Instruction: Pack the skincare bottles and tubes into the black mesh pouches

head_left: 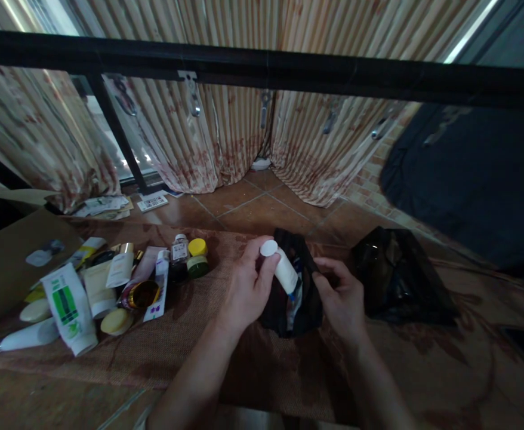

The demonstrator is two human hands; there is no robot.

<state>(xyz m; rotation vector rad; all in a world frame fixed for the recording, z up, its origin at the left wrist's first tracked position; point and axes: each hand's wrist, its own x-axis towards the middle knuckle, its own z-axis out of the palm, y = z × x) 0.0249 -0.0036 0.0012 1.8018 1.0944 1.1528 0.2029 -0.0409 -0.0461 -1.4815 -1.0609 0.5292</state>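
Black pouch (310,307): where is it, and how will it handle?

On the patterned cloth (181,346), mouth upward. Looks soft, floppy and light; I'd take it by the rim, since the sides would likely fold.

Next size down?

White tube (286,273), tilted, lower end at the pouch's mouth, round white end up toward the pouch's left edge. Probably light, smooth, slightly slippery. Stiff or squeezable: can't tell. Best hold: around the upper end.

Anything inside?

Bluish-white packaging (294,307) shows in the pouch's mouth. Too dim to identify.

Left hand (246,292)?

At the pouch's left side, closed around the tube's upper end, thumb along it.

Right hand (341,298)?

At the pouch's right edge: narrow, thumb and fingertips pinching the rim.
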